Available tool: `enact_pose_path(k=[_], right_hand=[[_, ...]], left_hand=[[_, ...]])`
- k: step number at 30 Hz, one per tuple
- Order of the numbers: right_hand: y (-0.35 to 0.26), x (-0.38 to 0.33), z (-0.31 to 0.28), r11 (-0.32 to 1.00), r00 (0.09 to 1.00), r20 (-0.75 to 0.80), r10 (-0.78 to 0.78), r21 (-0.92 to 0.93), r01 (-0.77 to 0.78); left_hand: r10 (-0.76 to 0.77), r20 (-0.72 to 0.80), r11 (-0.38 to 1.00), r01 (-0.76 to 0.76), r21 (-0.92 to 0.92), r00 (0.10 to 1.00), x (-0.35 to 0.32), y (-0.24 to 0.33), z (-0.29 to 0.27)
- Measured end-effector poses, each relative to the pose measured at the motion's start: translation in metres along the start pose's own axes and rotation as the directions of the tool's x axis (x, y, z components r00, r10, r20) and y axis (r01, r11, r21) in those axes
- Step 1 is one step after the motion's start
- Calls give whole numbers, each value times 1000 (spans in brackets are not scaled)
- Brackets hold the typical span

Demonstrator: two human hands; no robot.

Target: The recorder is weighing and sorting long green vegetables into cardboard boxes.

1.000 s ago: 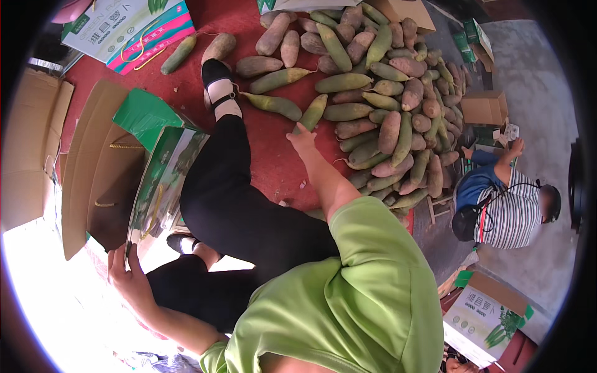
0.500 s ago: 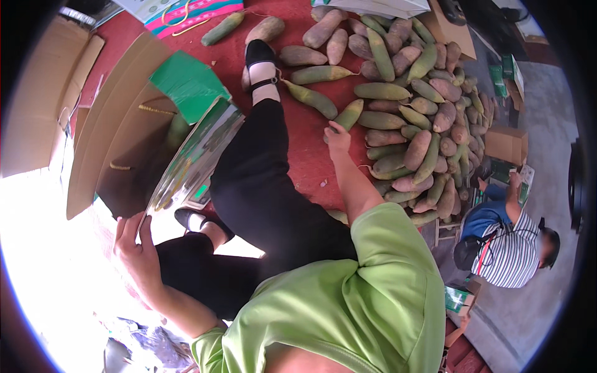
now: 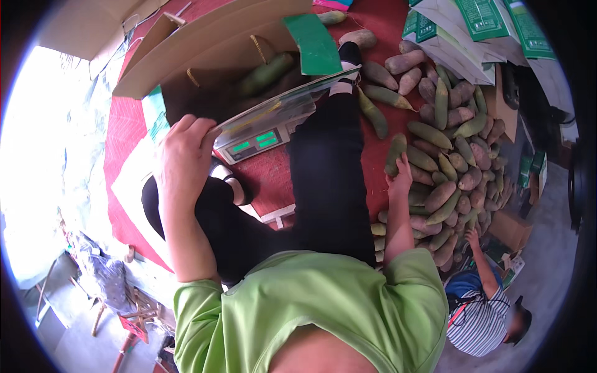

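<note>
My left hand (image 3: 183, 152) is raised beside my knee, its bent fingers against the near corner of an open cardboard box (image 3: 205, 56); whether it grips anything is hidden. The box stands on a digital scale (image 3: 264, 140) and holds a green mango (image 3: 266, 73). My right hand (image 3: 401, 180) reaches out along my black trouser leg and closes on the lower end of a green mango (image 3: 395, 149) at the near edge of a big pile of green and purplish mangoes (image 3: 454, 161) on the red mat.
Flat white-and-green printed cartons (image 3: 472, 31) are stacked beyond the pile. Another person in a striped shirt (image 3: 488, 317) crouches at the lower right with a hand at the pile. More cardboard boxes (image 3: 510, 227) lie to the right. A stool (image 3: 134, 311) stands at the lower left.
My left hand has lifted from low by the floor up to the box's corner. The view has swung, bringing the box and scale nearer. My right hand stays at the pile's edge.
</note>
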State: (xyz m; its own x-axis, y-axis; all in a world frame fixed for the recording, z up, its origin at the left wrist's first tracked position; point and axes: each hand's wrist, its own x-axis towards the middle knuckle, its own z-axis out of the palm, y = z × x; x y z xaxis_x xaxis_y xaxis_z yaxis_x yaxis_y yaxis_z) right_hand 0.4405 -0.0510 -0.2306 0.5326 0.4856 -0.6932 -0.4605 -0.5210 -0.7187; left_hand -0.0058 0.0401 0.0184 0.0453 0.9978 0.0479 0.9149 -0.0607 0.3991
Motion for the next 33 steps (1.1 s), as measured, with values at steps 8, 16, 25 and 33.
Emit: enact_pose_path(k=[8, 16, 25, 33], right_hand=[[-110, -84, 45, 887, 860, 291, -420, -71, 457], [-247, -174, 126, 614, 390, 706, -591, 79, 786], [-236, -205, 283, 290, -142, 981, -131, 175, 941], [-212, -169, 252, 426, 88, 838, -538, 180, 887]], left_hand=[[58, -47, 997, -60, -45, 997, -4, -3, -6], [151, -130, 983, -163, -86, 980, -4, -6, -5], [132, -163, 980, -153, -124, 978, -4, -6, -5], [157, -186, 984, -170, -56, 970, -3, -6, -4]])
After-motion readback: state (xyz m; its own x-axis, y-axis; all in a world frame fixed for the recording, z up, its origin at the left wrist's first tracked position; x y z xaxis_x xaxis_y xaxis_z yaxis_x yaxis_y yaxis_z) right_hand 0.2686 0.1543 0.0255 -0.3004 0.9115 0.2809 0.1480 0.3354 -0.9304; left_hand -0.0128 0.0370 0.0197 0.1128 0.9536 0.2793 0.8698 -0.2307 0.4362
